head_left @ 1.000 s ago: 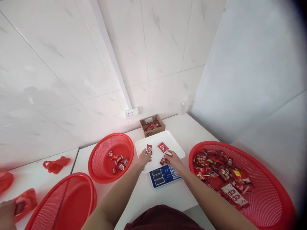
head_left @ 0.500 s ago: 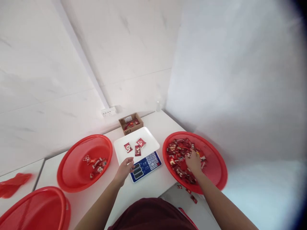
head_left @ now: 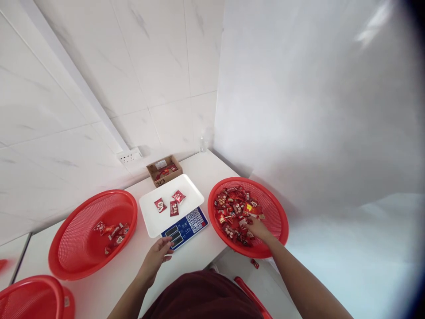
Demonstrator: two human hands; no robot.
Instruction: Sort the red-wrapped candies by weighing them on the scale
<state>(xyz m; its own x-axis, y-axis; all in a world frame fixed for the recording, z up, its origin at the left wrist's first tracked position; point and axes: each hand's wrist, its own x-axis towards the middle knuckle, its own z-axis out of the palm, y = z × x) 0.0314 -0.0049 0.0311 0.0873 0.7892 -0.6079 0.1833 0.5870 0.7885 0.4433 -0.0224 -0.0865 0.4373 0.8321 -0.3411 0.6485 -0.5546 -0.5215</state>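
Observation:
My right hand (head_left: pixel 258 229) reaches into the right red plastic basket (head_left: pixel 278 212). Its fingers pinch at a small red candy packet (head_left: pixel 244 222) in a heap of similar packets; part of the grip is hidden. My left hand (head_left: pixel 156 257) hovers by the near left corner of the digital scale (head_left: pixel 186 228), holding nothing, its fingers loosely bent and apart. Three red packets lie on the scale's white tray (head_left: pixel 151 221): a left one (head_left: pixel 160 205), a middle one (head_left: pixel 174 208) and a right one (head_left: pixel 178 196).
A left red basket (head_left: pixel 76 235) holds several packets. Another red basket (head_left: pixel 31 301) stands nearer, at lower left. Behind the scale sit a cardboard box (head_left: pixel 165 179) with red packets and a clear bottle (head_left: pixel 202 144). A packet (head_left: pixel 254 263) lies below the table edge.
The view has swung to the right. My right hand has shifted toward the near side of the heap in the basket. My left hand stays by the scale; the three packets on the tray are unchanged.

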